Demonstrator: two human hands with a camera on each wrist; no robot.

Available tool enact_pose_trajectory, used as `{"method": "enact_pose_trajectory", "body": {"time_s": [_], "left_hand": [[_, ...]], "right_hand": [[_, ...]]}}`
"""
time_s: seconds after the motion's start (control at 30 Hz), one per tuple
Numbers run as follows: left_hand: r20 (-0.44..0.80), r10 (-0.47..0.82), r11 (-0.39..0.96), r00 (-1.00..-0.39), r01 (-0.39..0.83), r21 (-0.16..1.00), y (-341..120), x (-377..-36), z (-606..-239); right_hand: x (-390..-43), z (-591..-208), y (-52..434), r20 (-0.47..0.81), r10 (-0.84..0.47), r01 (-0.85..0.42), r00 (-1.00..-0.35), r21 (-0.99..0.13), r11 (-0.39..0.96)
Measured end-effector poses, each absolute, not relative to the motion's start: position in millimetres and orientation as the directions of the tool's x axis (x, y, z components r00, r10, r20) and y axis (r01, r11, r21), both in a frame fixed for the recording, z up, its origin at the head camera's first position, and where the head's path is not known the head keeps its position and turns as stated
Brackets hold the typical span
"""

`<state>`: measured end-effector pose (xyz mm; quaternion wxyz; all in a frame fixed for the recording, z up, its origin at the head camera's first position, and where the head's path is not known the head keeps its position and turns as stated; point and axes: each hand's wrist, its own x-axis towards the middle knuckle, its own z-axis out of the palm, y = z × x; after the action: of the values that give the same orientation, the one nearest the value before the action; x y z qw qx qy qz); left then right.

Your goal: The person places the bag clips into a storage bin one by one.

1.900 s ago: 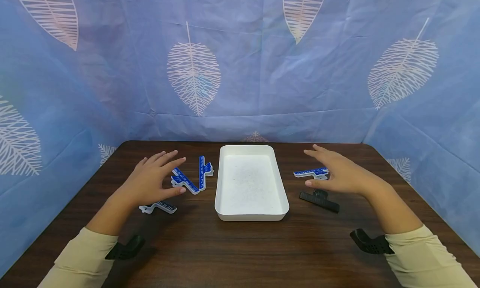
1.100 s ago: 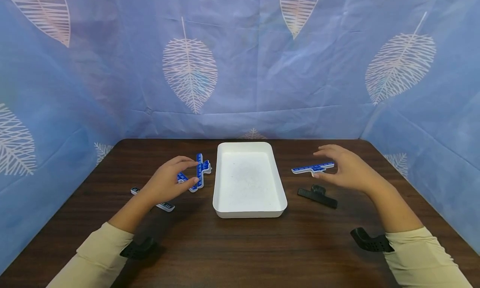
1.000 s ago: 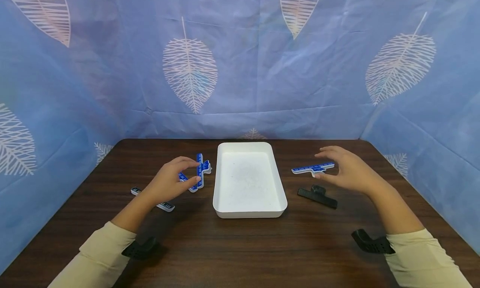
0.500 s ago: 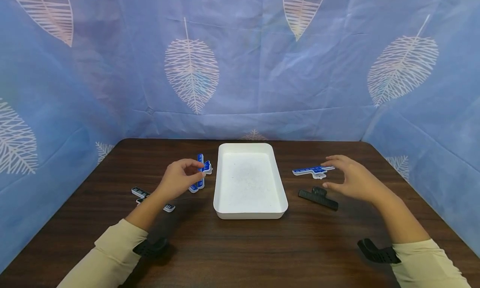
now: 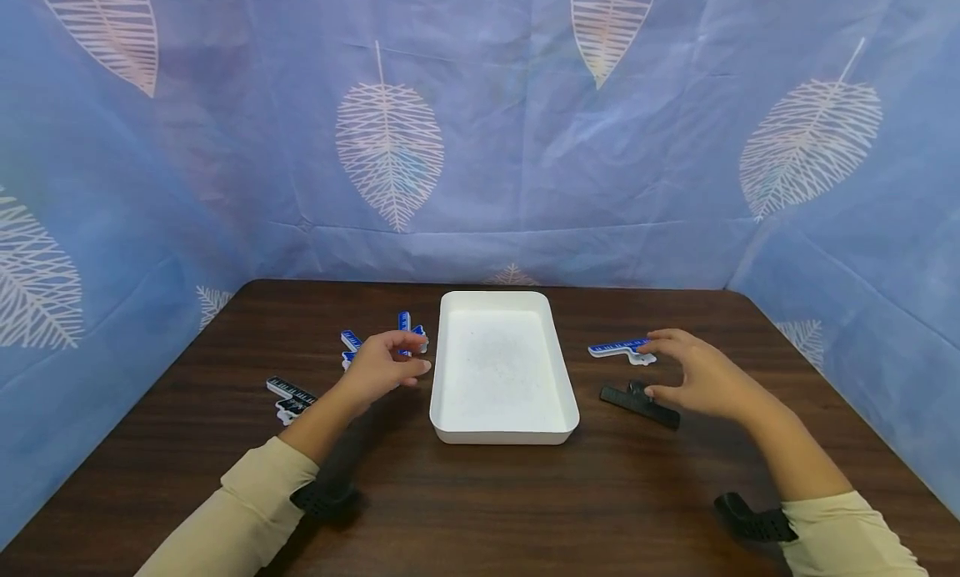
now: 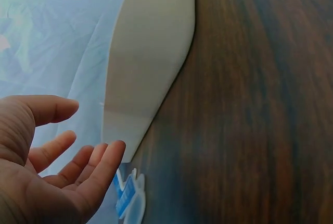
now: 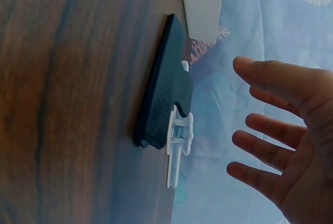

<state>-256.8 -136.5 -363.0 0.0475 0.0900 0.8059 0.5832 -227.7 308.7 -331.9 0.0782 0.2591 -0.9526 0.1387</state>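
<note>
A person in cream sleeves reaches both hands over a dark wooden bench (image 5: 480, 494) walled in by blue leaf-print cloth (image 5: 487, 143). At the centre stands a white rectangular tray (image 5: 504, 434), long side running away from the person; nothing lies in it, and only faint speckling marks its floor.

The left hand (image 5: 382, 370) hovers just left of the tray's near half, fingers loosely spread and lightly bent, holding nothing; the left wrist view shows the palm open with the thumb apart from the fingers (image 6: 99, 166). Under and just beyond it lie two blue-and-white ruler-print clips (image 5: 350, 341), partly hidden by the hand, the farther one just beside the tray's left wall. A black-and-white piano-key clip (image 5: 289, 391) lies well to the left, near the forearm.

The right hand (image 5: 693, 377) hovers to the right of the tray, fingers spread and relaxed, gripping nothing. Its fingertips are close to the end of a blue ruler-print clip (image 5: 618, 347) that lies flat and crosswise; whether they touch it cannot be told. A black clip (image 5: 637, 403) lies just below the thumb, nearer the person, angled on the bench. The right wrist view shows the black clip (image 7: 165, 86) flat on the wood with a white clip edge-on beside it.
</note>
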Motion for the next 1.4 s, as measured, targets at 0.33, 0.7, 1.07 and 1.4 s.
{"method": "enact_pose_trajectory", "body": {"time_s": [0.33,0.7,1.07,1.4], "left_hand": [[-0.075,0.183,0.269,-0.980,-0.024,0.963,-126,-263,-375],[-0.145,0.215,0.150,-0.966,-0.115,0.982,-121,-265,-377],[-0.172,0.224,0.193,-0.959,-0.130,0.973,-115,-265,-376],[-0.174,0.223,0.210,-0.959,-0.127,0.969,-116,-265,-373]], "right_hand": [[-226,-337,302,0.134,-0.493,-0.510,-0.860,-0.279,0.814],[-233,-342,297,0.023,-0.526,-0.506,-0.850,-0.312,0.804],[-237,-343,286,-0.003,-0.575,-0.543,-0.818,-0.324,0.775],[-242,-346,282,-0.015,-0.589,-0.559,-0.808,-0.297,0.774]]}}
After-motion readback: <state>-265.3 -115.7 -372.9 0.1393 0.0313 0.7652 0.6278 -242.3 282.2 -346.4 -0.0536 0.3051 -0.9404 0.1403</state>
